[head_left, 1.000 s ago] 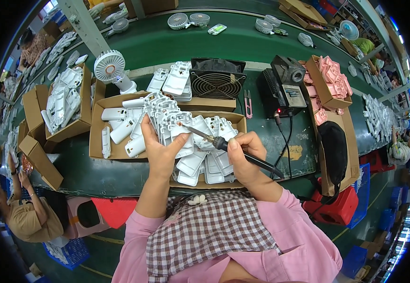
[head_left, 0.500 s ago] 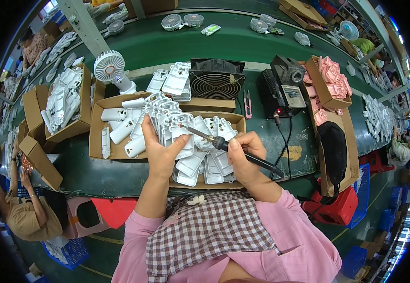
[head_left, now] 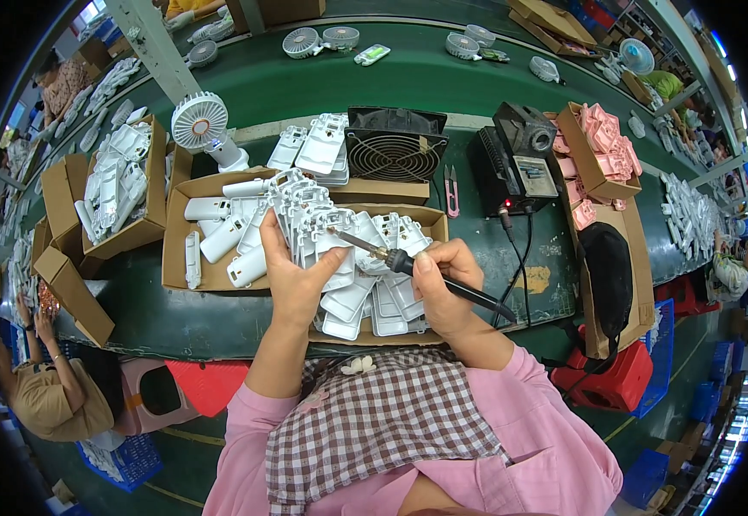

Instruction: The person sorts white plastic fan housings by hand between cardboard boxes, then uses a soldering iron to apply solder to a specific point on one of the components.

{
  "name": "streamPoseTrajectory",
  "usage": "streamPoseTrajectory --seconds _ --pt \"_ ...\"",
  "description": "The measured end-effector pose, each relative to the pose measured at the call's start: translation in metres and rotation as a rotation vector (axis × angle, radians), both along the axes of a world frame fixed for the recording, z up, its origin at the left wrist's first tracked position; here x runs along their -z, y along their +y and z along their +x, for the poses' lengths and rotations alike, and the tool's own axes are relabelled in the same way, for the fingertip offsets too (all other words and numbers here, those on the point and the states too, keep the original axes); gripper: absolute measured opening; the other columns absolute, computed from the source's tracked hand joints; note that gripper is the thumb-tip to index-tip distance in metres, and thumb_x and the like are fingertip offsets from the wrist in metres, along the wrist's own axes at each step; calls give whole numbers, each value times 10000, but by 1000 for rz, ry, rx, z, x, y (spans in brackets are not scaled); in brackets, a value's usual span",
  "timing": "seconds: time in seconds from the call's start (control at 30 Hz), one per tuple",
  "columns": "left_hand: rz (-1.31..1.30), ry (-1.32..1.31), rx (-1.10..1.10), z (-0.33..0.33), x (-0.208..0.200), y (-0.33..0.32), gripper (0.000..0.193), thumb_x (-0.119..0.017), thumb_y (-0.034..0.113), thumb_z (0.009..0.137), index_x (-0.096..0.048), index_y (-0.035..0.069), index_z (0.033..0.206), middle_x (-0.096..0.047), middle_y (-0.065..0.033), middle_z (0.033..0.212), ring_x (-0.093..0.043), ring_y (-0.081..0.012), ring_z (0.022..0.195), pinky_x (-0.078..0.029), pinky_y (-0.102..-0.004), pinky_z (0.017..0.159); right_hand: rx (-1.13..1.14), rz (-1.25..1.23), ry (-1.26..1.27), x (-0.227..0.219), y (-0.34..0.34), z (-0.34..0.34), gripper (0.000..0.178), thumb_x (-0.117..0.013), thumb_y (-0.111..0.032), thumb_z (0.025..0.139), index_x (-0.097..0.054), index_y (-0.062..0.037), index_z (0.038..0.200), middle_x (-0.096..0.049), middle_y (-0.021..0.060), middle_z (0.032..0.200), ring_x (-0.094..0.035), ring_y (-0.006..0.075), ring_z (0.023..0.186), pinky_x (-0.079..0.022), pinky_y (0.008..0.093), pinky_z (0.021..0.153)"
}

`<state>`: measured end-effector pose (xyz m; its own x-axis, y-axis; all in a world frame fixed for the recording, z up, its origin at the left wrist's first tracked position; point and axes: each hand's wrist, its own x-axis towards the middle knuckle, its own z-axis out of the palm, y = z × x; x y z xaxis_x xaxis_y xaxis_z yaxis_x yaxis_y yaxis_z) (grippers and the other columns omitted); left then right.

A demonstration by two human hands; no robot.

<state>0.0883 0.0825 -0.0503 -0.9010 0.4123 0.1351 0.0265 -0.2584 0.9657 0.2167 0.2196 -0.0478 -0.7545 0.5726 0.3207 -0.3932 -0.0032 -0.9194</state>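
My left hand (head_left: 297, 279) is closed round a stack of white plastic housings (head_left: 298, 206), fanned out and tilted above a cardboard box (head_left: 172, 258). In my right hand (head_left: 451, 288) I grip a soldering iron (head_left: 402, 262) like a pen. Its metal tip points left and meets, or nearly meets, a small part on the front housing; contact is too fine to tell. White shell pieces (head_left: 352, 301) lie in the box under and beside my hands. Its cord runs to a black soldering station (head_left: 520, 163) at the right.
A black square fan (head_left: 397, 146) stands behind the box, with pink-handled snips (head_left: 451, 193) beside it. A white handheld fan (head_left: 200, 120) stands back left. Cartons of white parts (head_left: 120, 185) and pink parts (head_left: 606, 142) flank me. Fan units lie on a green conveyor (head_left: 426, 82).
The fan units on the conveyor have shifted slightly left. My hands, the iron and the held housings stay almost in place. At the left, a co-worker's hands have moved.
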Motion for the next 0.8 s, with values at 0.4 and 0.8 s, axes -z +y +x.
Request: streamPoseTrajectory --seconds 0.4,0.8 --pt "8 -53 111 0 -4 2 909 -774 23 660 -202 -9 1366 -442 -144 1247 -479 -213 1136 -395 -331 974 39 -93 160 6 2 5 126 -537 -98 900 -433 -44 855 -523 88 714 -427 80 485 -365 213 427" --pt "78 -40 -15 0 -1 -1 659 -558 -7 783 -233 -19 1356 -448 -153 1249 -476 -179 1100 -375 -306 962 22 10 113 2 2 6 122 -583 -74 898 -473 -25 874 -547 43 725 -457 49 575 -391 206 513"
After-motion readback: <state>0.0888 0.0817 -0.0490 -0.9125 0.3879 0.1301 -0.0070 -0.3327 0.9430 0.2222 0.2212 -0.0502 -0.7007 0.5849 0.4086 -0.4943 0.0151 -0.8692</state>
